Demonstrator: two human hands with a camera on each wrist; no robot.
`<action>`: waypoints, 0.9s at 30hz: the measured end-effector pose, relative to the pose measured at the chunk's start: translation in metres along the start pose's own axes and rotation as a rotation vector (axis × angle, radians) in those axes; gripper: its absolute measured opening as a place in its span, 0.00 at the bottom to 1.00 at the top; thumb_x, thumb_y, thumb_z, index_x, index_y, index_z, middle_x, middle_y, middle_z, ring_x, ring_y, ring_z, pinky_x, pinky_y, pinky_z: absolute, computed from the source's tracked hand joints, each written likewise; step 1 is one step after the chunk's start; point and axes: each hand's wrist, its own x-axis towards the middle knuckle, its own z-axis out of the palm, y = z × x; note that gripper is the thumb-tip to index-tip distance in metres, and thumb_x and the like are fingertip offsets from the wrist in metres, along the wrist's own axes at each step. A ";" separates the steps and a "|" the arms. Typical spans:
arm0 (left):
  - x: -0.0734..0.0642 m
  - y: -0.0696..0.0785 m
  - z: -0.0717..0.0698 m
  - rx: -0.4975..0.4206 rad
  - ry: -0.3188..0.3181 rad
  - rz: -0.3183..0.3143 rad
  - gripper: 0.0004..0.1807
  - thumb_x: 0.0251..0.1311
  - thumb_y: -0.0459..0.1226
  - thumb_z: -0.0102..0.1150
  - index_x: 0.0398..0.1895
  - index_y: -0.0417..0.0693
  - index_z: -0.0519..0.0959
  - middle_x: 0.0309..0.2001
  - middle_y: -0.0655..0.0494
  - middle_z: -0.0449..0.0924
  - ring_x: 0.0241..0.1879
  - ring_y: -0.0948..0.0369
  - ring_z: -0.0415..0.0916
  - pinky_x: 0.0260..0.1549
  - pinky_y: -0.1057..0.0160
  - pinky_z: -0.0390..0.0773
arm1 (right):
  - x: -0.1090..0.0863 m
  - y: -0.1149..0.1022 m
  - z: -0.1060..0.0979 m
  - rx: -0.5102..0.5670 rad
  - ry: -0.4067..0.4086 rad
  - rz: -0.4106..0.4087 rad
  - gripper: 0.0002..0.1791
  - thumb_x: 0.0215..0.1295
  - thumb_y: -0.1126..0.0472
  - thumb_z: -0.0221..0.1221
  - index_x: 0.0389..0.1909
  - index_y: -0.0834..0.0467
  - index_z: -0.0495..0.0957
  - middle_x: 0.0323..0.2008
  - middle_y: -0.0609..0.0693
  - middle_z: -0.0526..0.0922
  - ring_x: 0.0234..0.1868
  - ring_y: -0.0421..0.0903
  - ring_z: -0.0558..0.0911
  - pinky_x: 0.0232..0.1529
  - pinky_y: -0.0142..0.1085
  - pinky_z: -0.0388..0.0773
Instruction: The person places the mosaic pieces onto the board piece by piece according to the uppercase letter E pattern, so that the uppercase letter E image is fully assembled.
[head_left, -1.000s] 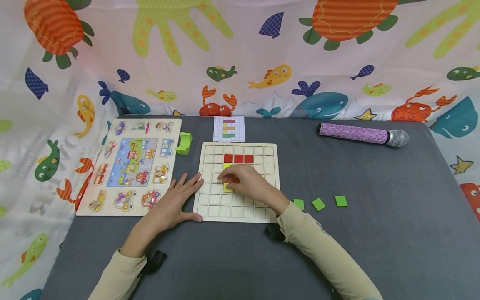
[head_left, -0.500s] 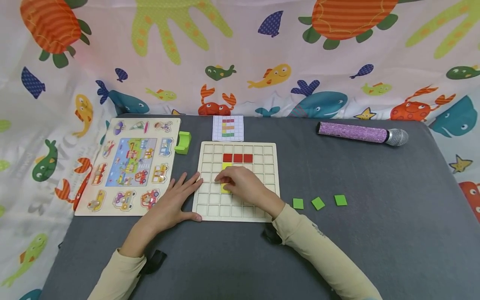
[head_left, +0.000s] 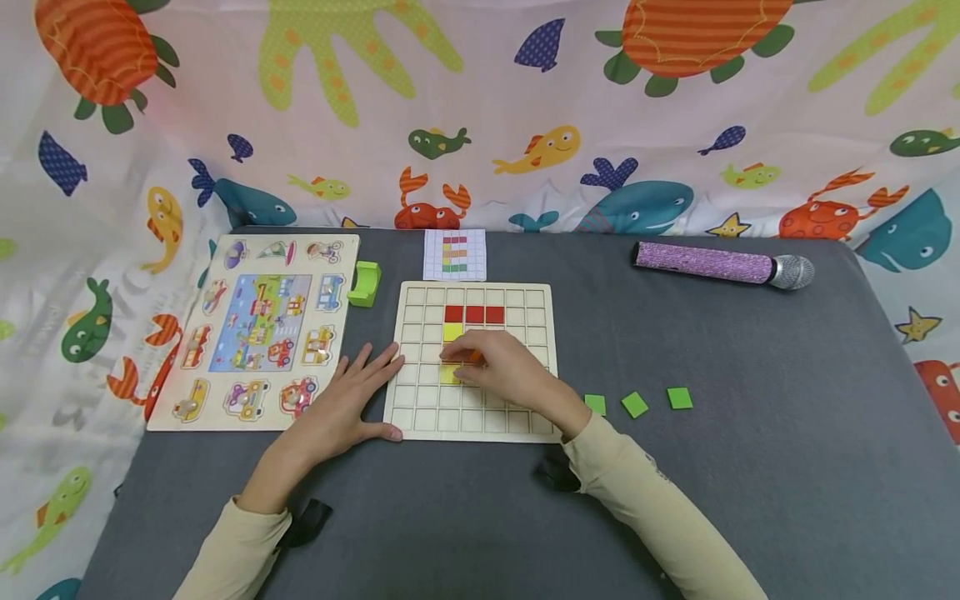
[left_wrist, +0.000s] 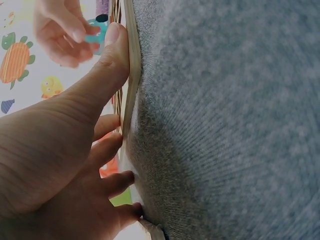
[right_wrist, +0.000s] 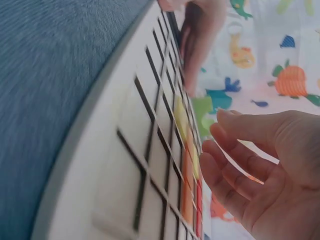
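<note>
On the dark cloth lies a light wooden grid board [head_left: 420,417]. Red square tiles [head_left: 474,314] form a row near its top, with a yellow tile [head_left: 453,332] below them and another yellow tile [head_left: 448,374] lower down. My right hand [head_left: 501,367] is over the board's middle, fingers loosely bent, hiding part of the orange tiles [right_wrist: 188,185]. In the right wrist view nothing shows between its thumb and fingers. My left hand [head_left: 341,421] is spread at the board's left edge, thumb and fingertips touching it.
Three loose green tiles [head_left: 634,405] lie right of the board. A pattern card [head_left: 454,255] sits behind it. To the left are a picture peg puzzle [head_left: 255,333] and a green curved block [head_left: 364,284]. A glittery purple microphone [head_left: 705,262] lies at back right.
My right hand shifts slightly left, then back to the right, staying over the board; a bit of orange shows again under it. My left hand stays at the edge.
</note>
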 end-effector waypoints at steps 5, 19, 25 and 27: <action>0.000 0.000 0.001 -0.002 0.009 0.008 0.58 0.43 0.54 0.75 0.76 0.47 0.57 0.78 0.51 0.48 0.76 0.41 0.37 0.71 0.37 0.38 | -0.021 0.012 -0.020 0.026 0.029 0.003 0.14 0.61 0.68 0.66 0.49 0.61 0.83 0.44 0.50 0.86 0.42 0.44 0.81 0.44 0.40 0.81; -0.001 0.000 0.001 -0.005 0.014 0.032 0.57 0.43 0.54 0.75 0.76 0.46 0.57 0.78 0.50 0.48 0.76 0.40 0.37 0.70 0.36 0.38 | -0.105 0.056 -0.059 -0.113 0.104 0.123 0.19 0.56 0.69 0.69 0.50 0.60 0.82 0.40 0.50 0.84 0.36 0.43 0.78 0.36 0.38 0.79; -0.001 0.001 0.000 -0.006 0.011 0.028 0.57 0.44 0.53 0.75 0.76 0.46 0.57 0.78 0.50 0.48 0.76 0.40 0.38 0.70 0.36 0.38 | -0.124 0.060 -0.068 -0.168 0.055 0.151 0.23 0.52 0.68 0.72 0.52 0.60 0.82 0.43 0.50 0.84 0.39 0.45 0.80 0.39 0.40 0.79; -0.001 0.000 0.000 -0.006 0.009 0.027 0.57 0.43 0.53 0.75 0.76 0.46 0.57 0.78 0.50 0.48 0.76 0.41 0.37 0.70 0.36 0.38 | -0.128 0.061 -0.069 -0.164 0.035 0.149 0.24 0.51 0.68 0.73 0.52 0.60 0.82 0.43 0.49 0.85 0.39 0.45 0.80 0.39 0.40 0.80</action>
